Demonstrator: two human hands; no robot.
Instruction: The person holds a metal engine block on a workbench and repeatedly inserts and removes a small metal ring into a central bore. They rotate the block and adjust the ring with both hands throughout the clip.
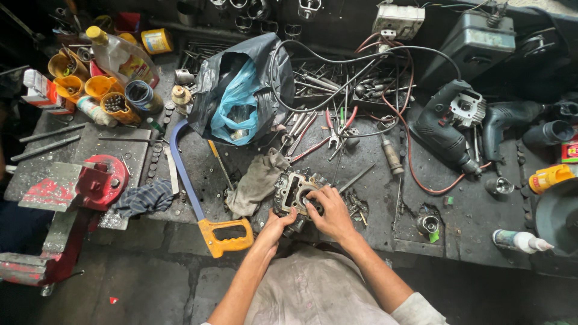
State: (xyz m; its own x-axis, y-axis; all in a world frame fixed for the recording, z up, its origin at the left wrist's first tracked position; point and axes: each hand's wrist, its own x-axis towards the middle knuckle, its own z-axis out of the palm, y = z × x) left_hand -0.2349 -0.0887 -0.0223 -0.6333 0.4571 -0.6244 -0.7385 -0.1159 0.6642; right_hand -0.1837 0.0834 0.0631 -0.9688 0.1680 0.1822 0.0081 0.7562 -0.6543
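Both hands, left hand (276, 227) and right hand (325, 212), grip the grimy engine part (293, 191) on the bench (469, 222), fingers closed around it; next likely needs steady turning

The workbench (469, 222) carries one hacksaw (198, 198), one red vise (90, 183), two power drills (448, 123), two rags (256, 180), one engine part (295, 191) under two hands (328, 213), four yellow cups (99, 87) at its far left corner, one black bag (241, 90)

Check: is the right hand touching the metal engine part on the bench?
Touching. The head view shows the right hand lying on top of the engine part, fingers curled over its edge, with no gap.
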